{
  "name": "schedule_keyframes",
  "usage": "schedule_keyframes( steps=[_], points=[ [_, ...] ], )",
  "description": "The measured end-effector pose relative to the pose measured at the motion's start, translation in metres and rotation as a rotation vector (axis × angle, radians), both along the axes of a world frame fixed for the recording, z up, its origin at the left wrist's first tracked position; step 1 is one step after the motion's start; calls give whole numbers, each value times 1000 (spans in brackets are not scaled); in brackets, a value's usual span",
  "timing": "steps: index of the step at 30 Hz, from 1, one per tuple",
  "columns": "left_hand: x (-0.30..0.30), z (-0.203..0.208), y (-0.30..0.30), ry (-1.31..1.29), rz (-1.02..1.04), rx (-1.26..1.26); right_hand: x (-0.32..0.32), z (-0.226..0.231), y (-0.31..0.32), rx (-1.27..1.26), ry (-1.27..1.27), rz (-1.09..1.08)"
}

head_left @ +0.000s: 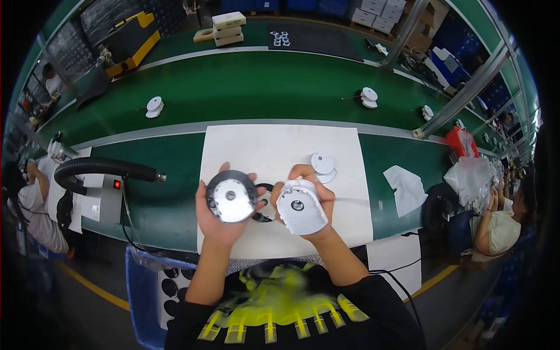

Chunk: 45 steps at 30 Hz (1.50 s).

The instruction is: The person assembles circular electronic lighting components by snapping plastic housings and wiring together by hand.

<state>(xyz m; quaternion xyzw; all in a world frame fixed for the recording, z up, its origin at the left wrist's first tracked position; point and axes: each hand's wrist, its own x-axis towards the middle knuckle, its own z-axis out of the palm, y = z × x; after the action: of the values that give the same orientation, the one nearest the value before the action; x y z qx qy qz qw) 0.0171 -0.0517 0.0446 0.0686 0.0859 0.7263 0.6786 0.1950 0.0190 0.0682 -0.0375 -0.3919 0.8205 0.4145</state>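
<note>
My left hand (220,231) grips a round disc (232,204) with a dark rim and a shiny pale face. Its fingers curl round the disc's edges. In my right hand (324,201) is a white plastic housing (301,219), rounded at the top, with a small dark round hole in its face. The two pieces are held apart above a white sheet (280,143). Partly hidden between my hands, a black-rimmed disc (265,217) lies on the sheet. Just beyond my right hand sits another white round-topped part (322,163).
A black flexible hose (111,167) rises from a grey box (104,198) on the left. Similar white parts (154,107) are spaced along the green conveyor belt (256,87). A white cloth (405,189) lies at right. Below left stands a blue bin (135,297). Other people sit on both sides.
</note>
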Motion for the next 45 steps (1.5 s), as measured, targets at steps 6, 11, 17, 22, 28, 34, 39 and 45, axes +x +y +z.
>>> schedule_keyframes(
  steps=[6,11,17,22,28,34,39,45],
  points=[
    [57,28,0,658,331,79,13,11,2,955,-587,-591],
    [72,36,-2,846,351,58,10,32,-2,1332,-801,-736],
    [77,33,1,983,372,49,13,27,3,1289,-792,-752],
    [74,30,2,865,300,80,21,24,3,1333,-830,-759],
    [77,34,1,941,306,80,16,25,0,1349,-833,-767],
    [78,31,-2,1036,281,68,20,15,-4,1266,-860,-672],
    [80,26,-10,1103,252,56,25,28,6,1507,-809,-866],
    [70,44,8,1185,50,396,22,17,1,1270,-260,-702]
  ],
)
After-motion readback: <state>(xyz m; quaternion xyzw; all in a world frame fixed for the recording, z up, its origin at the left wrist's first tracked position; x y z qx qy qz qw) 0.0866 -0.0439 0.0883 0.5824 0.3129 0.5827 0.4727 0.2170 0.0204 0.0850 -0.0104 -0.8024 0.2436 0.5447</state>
